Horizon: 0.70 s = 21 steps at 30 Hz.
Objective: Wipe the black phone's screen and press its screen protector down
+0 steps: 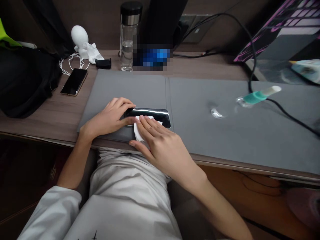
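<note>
A black smartphone (160,113) lies screen up on the grey desk mat (200,133). At its left end, my left hand (110,116) grips it, thumb on the near edge and fingers on the far edge. My right hand (163,143) presses a white tissue (138,132) onto the glass with its fingers stretched together. Part of the tissue is hidden under those fingers, and some of it hangs over the phone's near edge. To the right are a small bottle of green liquid (257,96) with a whitish end and a clear plastic piece (217,113), both slightly blurred.
A second phone (74,82) lies left of the mat, near a black bag (27,80). Behind stand a glass water bottle (127,43) and a white egg-shaped object (80,36) with crumpled tissue and cord. A black cable (252,60) crosses the right side.
</note>
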### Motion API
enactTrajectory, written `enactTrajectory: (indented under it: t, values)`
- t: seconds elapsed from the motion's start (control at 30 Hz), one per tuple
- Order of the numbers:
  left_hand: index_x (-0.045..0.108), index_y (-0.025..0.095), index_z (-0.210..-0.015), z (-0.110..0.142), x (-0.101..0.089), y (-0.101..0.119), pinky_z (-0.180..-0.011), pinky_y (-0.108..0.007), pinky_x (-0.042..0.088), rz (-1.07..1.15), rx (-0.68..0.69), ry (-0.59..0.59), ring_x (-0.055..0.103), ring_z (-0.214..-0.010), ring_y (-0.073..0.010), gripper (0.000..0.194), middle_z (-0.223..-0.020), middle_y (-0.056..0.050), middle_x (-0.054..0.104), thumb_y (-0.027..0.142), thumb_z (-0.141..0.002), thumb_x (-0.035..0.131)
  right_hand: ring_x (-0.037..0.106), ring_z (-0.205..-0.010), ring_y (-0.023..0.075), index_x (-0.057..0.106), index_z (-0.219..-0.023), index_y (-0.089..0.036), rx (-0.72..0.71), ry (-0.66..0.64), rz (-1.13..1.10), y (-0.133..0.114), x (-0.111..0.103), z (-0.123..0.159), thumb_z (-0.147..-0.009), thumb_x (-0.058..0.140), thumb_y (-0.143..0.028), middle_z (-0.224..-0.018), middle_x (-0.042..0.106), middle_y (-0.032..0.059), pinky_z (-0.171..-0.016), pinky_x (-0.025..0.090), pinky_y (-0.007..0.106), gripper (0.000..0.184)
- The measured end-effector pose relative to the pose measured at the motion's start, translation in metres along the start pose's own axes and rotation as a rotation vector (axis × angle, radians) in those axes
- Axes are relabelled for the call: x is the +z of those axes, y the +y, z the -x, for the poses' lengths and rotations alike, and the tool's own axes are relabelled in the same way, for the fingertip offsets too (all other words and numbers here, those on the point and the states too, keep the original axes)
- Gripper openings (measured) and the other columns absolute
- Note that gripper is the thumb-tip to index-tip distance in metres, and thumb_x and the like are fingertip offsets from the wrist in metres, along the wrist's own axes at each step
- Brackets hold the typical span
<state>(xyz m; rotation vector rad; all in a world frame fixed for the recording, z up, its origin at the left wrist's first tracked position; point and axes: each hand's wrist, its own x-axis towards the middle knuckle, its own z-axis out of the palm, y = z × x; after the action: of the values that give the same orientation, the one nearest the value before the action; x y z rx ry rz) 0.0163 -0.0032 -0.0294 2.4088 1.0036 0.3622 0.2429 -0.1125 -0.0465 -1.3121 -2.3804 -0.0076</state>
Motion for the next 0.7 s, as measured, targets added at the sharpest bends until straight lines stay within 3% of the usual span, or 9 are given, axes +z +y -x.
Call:
enactTrajectory:
  t: [0.07,0.13,0.3,0.43,0.57,0.7]
  values:
    - [0.058,0.024,-0.159,0.002,-0.002,0.004,-0.133,-0.051,0.036,0.048,-0.023,0.017,0.049,-0.151,-0.0301,0.086,-0.159,-0.012,0.06,0.081,-0.112,0.013,0.06,-0.153,0.0377,0.065,-0.153,0.0,0.001,-0.021,0.002,-0.001,0.002,-0.007,-0.117,0.046,-0.053,-0.16,0.063,0.028,-0.126,0.054,0.056,0.067]
    - [0.054,0.025,-0.164,0.003,-0.003,0.007,-0.133,-0.05,0.037,0.081,-0.043,0.048,0.051,-0.152,-0.0296,0.094,-0.16,-0.012,0.062,0.083,-0.108,0.006,0.058,-0.155,0.0388,0.063,-0.154,0.003,0.013,-0.041,0.006,-0.001,0.008,-0.02,-0.117,0.046,-0.053,-0.161,0.061,0.0301,-0.127,0.053,0.056,0.069]
    - [0.045,0.023,-0.171,0.005,-0.003,0.007,-0.132,-0.049,0.04,0.144,-0.05,0.141,0.057,-0.15,-0.0306,0.105,-0.159,-0.014,0.063,0.091,-0.102,0.007,0.056,-0.155,0.0443,0.057,-0.155,0.013,0.062,-0.044,0.016,0.001,0.024,-0.048,-0.115,0.052,-0.054,-0.162,0.055,0.0372,-0.13,0.047,0.058,0.078]
    - [0.041,0.028,-0.174,0.005,-0.001,0.008,-0.133,-0.05,0.04,0.177,-0.092,0.143,0.057,-0.152,-0.0314,0.103,-0.166,-0.012,0.057,0.092,-0.102,0.006,0.055,-0.157,0.0428,0.056,-0.158,0.007,0.055,-0.011,-0.001,-0.008,0.025,-0.037,-0.115,0.053,-0.053,-0.164,0.055,0.0347,-0.13,0.047,0.061,0.074]
    - [0.041,0.025,-0.175,0.005,-0.001,0.01,-0.135,-0.049,0.036,0.187,-0.09,0.136,0.055,-0.154,-0.0319,0.108,-0.166,-0.013,0.057,0.094,-0.1,0.005,0.053,-0.158,0.0434,0.057,-0.156,0.011,0.022,-0.018,0.004,-0.019,0.022,-0.024,-0.114,0.053,-0.056,-0.163,0.055,0.0358,-0.132,0.046,0.058,0.079]
    - [0.041,0.028,-0.175,0.005,0.0,0.008,-0.137,-0.05,0.033,0.179,-0.083,0.14,0.051,-0.158,-0.0305,0.103,-0.166,-0.012,0.058,0.092,-0.102,0.006,0.056,-0.156,0.0431,0.056,-0.157,0.01,0.025,-0.046,0.002,-0.019,0.025,-0.04,-0.114,0.053,-0.056,-0.163,0.055,0.0356,-0.131,0.047,0.058,0.079]
